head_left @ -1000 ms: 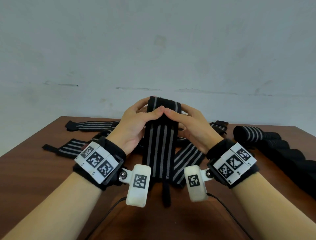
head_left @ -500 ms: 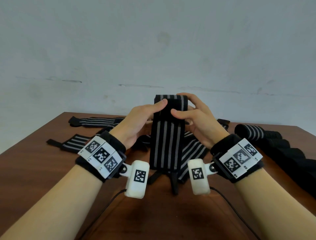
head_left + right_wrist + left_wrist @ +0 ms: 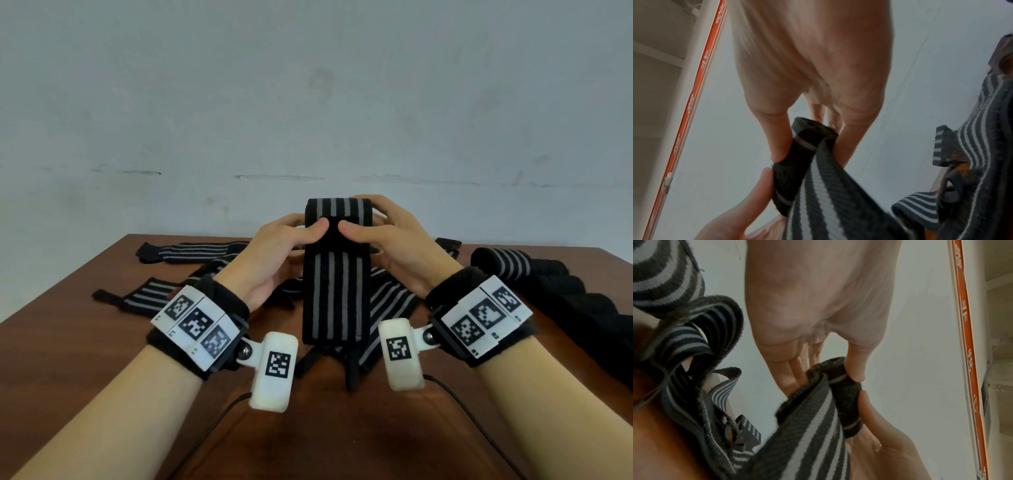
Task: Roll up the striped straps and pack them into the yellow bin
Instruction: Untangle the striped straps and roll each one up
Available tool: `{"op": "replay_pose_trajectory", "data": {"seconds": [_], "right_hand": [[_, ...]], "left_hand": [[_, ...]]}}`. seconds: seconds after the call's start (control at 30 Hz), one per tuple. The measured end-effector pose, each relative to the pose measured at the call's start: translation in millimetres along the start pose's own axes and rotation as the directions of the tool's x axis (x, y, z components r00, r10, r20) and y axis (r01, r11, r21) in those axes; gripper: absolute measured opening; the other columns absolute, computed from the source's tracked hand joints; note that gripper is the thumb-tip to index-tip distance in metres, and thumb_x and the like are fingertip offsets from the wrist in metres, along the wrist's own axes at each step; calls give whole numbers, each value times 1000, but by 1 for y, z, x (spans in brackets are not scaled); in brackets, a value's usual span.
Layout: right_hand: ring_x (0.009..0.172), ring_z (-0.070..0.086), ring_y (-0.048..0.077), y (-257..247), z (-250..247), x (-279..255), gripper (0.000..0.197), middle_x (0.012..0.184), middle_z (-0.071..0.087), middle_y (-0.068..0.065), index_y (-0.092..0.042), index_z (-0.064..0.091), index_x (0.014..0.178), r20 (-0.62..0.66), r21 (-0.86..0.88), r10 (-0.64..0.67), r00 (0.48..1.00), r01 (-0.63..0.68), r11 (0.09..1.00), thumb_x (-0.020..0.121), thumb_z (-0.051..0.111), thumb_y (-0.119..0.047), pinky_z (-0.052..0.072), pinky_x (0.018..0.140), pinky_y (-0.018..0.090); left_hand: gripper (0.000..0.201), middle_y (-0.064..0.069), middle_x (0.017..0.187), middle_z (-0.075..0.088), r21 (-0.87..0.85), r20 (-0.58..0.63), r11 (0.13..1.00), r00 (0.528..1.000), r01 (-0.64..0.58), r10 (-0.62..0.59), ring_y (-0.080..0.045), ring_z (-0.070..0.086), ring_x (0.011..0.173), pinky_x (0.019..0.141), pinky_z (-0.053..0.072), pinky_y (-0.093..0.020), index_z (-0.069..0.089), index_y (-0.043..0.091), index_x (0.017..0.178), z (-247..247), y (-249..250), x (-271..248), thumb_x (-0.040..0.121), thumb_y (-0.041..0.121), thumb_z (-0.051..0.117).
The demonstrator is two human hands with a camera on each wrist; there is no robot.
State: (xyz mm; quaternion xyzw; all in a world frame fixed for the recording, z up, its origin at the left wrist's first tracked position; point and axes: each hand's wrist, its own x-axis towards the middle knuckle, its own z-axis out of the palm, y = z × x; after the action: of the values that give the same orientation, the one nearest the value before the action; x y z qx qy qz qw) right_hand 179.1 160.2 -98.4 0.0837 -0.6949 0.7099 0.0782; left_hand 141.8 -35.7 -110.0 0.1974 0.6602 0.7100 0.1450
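Observation:
A black strap with grey stripes hangs upright over the table between my two hands. Its top end is wound into a small roll, also seen in the right wrist view as the roll. My left hand pinches the roll's left side, thumb in front and fingers behind. My right hand pinches the right side the same way. The two thumb tips nearly meet on the front. The strap's thin tail ends touch the table. No yellow bin is in view.
Several flat striped straps lie on the brown table: one at the far left, one nearer, one under the held strap. A rolled strap and dark folded fabric lie at the right.
Both hands have turned the top end further into the roll, and the hanging part has become shorter, its lower edge higher over the table. The other straps have not moved.

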Motion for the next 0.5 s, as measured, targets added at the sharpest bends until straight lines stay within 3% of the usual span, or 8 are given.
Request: {"op": "replay_pose_trajectory", "data": {"seconds": [0.07, 0.17, 0.2, 0.27, 0.37, 0.5], "right_hand": [[107, 73, 20, 0, -2, 0, 44, 121, 72, 4, -18, 63, 128, -9, -14, -31, 999, 31, 999, 88, 78, -6, 61, 80, 32], [113, 71, 23, 2, -2, 0, 50, 123, 70, 8, -17, 65, 126, 12, -77, -94, 995, 95, 993, 83, 80, 3, 62, 84, 37], [113, 70, 24, 2, -1, 0, 52, 122, 70, 8, -18, 66, 125, 28, -97, -109, 994, 111, 989, 81, 80, 6, 61, 84, 38], [111, 71, 23, 4, 2, -1, 55, 120, 71, 5, -19, 67, 123, 54, -142, -134, 990, 140, 980, 78, 81, 9, 61, 85, 38], [111, 71, 21, 5, 4, -2, 56, 122, 71, 4, -19, 66, 124, 77, -225, -176, 981, 189, 956, 78, 82, 8, 60, 92, 38], [112, 71, 19, 8, 3, 1, 58, 122, 71, 3, -20, 66, 124, 78, -235, -174, 982, 188, 954, 77, 82, 8, 60, 88, 36]], "left_hand": [[38, -15, 125, 73, -21, 24, 1000, 999, 22, -21, -28, 72, 110, 93, 55, -43, 70, 15, 128, 1, 2, 0, 96, 35, 68], [40, -6, 102, 78, -53, 32, 996, 997, 77, -75, -20, 75, 91, 78, 59, -37, 82, 27, 106, 6, 9, -3, 90, 59, 64], [47, -2, 97, 78, -41, 18, 995, 995, 94, -93, -19, 76, 89, 77, 60, -38, 83, 29, 101, 7, 9, -4, 88, 68, 60], [58, -2, 102, 79, -26, -12, 991, 992, 129, -130, -21, 76, 98, 80, 61, -41, 81, 29, 105, 8, 9, -5, 86, 77, 55], [48, -6, 113, 78, -86, -80, 981, 981, 172, -179, -27, 73, 112, 90, 62, -44, 79, 23, 114, 9, 10, -5, 92, 64, 64], [37, -9, 115, 76, -161, -104, 971, 975, 176, -194, -25, 73, 105, 79, 62, -37, 77, 18, 115, 7, 11, -3, 95, 48, 68]]}}
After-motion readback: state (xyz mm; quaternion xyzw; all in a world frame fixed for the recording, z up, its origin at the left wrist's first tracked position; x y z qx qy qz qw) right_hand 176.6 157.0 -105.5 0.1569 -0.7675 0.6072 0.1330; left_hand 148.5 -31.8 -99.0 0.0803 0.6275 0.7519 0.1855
